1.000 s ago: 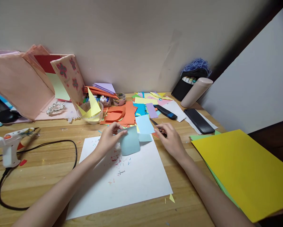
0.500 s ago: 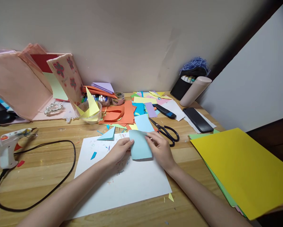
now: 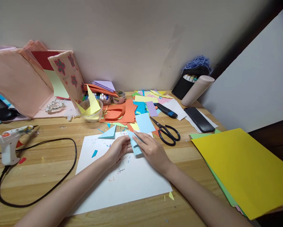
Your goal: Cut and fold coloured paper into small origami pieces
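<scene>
The left hand (image 3: 117, 148) pinches the edge of a pale-blue paper (image 3: 134, 145) on the white sheet (image 3: 136, 179). The right hand (image 3: 150, 151) lies flat, pressing it down. It looks mid-fold, and a clean crease needs the edges kept matched.

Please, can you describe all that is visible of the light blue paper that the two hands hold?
The paper is a small, light blue piece, thin and matte, seemingly folded, with a pointed corner toward the wall. It lies low on the white sheet. The left hand pinches its left edge; the right hand presses flat on its right side, hiding much of it.
</scene>
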Demonstrator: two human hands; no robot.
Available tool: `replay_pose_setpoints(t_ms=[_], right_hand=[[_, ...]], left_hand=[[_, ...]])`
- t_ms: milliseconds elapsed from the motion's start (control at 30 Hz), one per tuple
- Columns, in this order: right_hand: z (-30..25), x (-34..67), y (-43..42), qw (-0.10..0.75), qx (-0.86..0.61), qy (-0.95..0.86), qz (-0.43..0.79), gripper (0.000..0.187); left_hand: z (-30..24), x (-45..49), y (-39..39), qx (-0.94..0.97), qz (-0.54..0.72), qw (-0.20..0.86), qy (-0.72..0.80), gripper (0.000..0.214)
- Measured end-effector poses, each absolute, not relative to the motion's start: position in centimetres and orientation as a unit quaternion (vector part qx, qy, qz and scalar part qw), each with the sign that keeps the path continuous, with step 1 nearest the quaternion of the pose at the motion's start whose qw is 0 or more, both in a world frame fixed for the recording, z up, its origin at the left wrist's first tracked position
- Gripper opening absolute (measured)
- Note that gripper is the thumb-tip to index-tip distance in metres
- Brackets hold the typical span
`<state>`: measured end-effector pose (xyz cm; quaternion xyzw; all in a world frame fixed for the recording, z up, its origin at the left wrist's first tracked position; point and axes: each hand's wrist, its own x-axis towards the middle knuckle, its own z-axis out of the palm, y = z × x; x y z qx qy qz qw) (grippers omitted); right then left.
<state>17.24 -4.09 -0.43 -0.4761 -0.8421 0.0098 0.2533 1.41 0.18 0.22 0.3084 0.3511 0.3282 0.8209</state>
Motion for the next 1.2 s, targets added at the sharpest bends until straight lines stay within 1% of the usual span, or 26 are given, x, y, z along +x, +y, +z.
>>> replay_pose_setpoints(t_ms=[200, 300, 367, 467, 567, 633, 733, 800, 900, 1200], right_hand=[[-0.5, 17.1, -4.2, 0.248, -0.473, -0.845, 0.014, 0.046], [-0.4, 16.9, -4.3, 0.250, -0.475, -0.843, 0.024, 0.044], [-0.2, 16.8, -4.4, 0.267, -0.473, -0.838, 0.044, 0.043], [0.3, 16.8, -4.4, 0.323, -0.476, -0.811, 0.103, 0.038], [0.6, 17.2, -4.3, 0.389, -0.517, -0.737, 0.195, 0.029], [0.6, 17.6, -4.1, 0.403, -0.553, -0.682, 0.258, 0.023], [0.3, 17.9, -4.0, 0.389, -0.579, -0.641, 0.320, 0.019], [0.1, 17.8, -4.0, 0.383, -0.582, -0.636, 0.332, 0.019], [0.0, 17.5, -4.2, 0.394, -0.583, -0.630, 0.328, 0.017], [0.6, 18.3, -3.7, 0.385, -0.561, -0.642, 0.354, 0.019]], left_hand=[[0.1, 1.3, 0.1, 0.333, 0.329, 0.811, 0.351, 0.013], [0.1, 1.3, -0.1, 0.368, 0.322, 0.798, 0.352, 0.020], [0.1, 1.3, -0.2, 0.387, 0.319, 0.783, 0.369, 0.024], [0.0, 1.5, -0.4, 0.405, 0.327, 0.759, 0.391, 0.029], [-0.1, 1.6, -0.5, 0.421, 0.335, 0.746, 0.392, 0.032], [-0.2, 1.7, -0.5, 0.433, 0.333, 0.739, 0.394, 0.032], [-0.2, 1.8, -0.6, 0.465, 0.330, 0.710, 0.414, 0.035], [-0.2, 1.8, -0.6, 0.510, 0.327, 0.666, 0.435, 0.036], [-0.3, 1.9, -0.8, 0.574, 0.316, 0.622, 0.428, 0.031], [-0.8, 1.7, -0.9, 0.638, 0.283, 0.596, 0.398, 0.026]])
